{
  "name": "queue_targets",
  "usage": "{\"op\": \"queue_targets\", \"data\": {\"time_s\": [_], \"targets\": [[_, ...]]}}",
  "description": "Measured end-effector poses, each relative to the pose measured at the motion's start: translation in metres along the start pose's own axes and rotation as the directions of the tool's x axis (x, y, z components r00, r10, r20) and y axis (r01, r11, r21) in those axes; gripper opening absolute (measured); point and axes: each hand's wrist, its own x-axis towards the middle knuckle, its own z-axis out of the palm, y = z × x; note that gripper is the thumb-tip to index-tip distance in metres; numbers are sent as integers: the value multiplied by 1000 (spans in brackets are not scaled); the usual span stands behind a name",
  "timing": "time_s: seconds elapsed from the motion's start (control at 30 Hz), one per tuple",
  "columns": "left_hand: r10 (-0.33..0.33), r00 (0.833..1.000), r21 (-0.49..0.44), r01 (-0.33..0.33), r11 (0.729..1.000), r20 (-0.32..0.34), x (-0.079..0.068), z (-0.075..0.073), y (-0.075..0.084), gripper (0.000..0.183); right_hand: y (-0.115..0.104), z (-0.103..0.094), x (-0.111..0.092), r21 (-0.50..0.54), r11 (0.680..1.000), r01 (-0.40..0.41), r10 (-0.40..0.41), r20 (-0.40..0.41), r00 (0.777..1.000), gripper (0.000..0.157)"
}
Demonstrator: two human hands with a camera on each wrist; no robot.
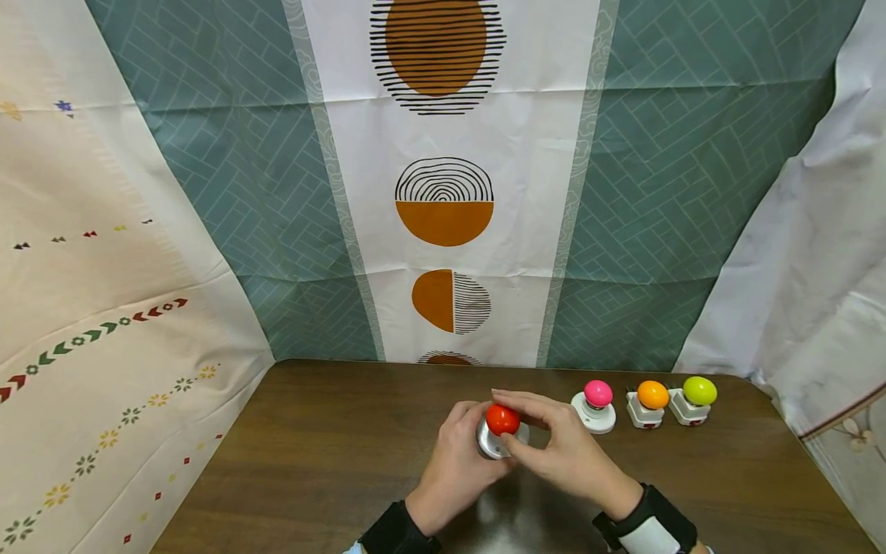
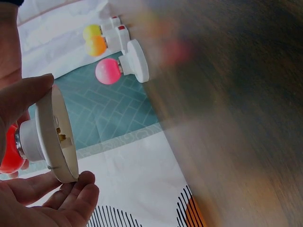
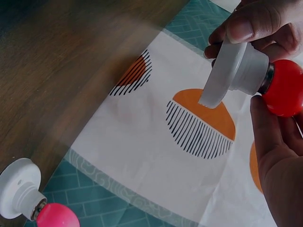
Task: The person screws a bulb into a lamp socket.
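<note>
Above the wooden table, my left hand (image 1: 454,462) grips a round white bulb holder (image 2: 46,135) by its rim, thumb on one side and fingers on the other. A red bulb (image 1: 502,420) sits in its socket, with a metal collar showing between bulb and socket in the right wrist view. Around the bulb is my right hand (image 1: 554,442), thumb on its near side and fingers along its far side. The holder's hollow underside, with small brass contacts (image 2: 61,136), faces the left wrist camera.
To the right stand a pink bulb (image 1: 598,394) on a round white holder, an orange bulb (image 1: 653,395) and a yellow-green bulb (image 1: 700,391), both on squarish white holders. A patterned cloth (image 1: 443,254) hangs behind the table (image 1: 332,454).
</note>
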Motion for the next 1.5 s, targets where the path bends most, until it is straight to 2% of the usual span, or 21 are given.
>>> {"op": "queue_targets", "data": {"time_s": [0.2,0.5,0.6,0.73,0.83,0.97,1.07,1.3,1.5], "targets": [[2,1000,11,-2,1000,-11,0,0,-1,66,15,4,-2,-15,1000,3,-4,-36,999,45],[-4,1000,3,4,1000,-2,0,0,-1,64,-8,1,3,-17,1000,12,-14,-99,995,39],[-6,1000,0,6,1000,5,0,0,0,64,-10,-1,3,-7,1000,-2,1,-81,997,43],[-13,1000,-1,13,1000,13,0,-1,1,64,-8,-3,3,25,1000,-19,19,-19,1000,49],[-15,1000,-1,15,1000,14,0,-1,2,64,9,0,0,27,1000,-7,7,11,1000,47],[-12,1000,-4,12,1000,13,0,-1,1,65,30,3,-4,22,999,23,-23,10,1000,45],[-10,1000,1,10,1000,11,-1,-1,1,65,30,4,-4,19,999,34,-34,-7,999,43],[-22,1000,-4,22,1000,15,-1,-1,3,64,25,5,-4,-12,1000,1,-2,-60,998,41],[-14,1000,-11,15,1000,5,-2,0,1,69,1,0,1,-14,1000,2,-3,-75,997,41]]}}
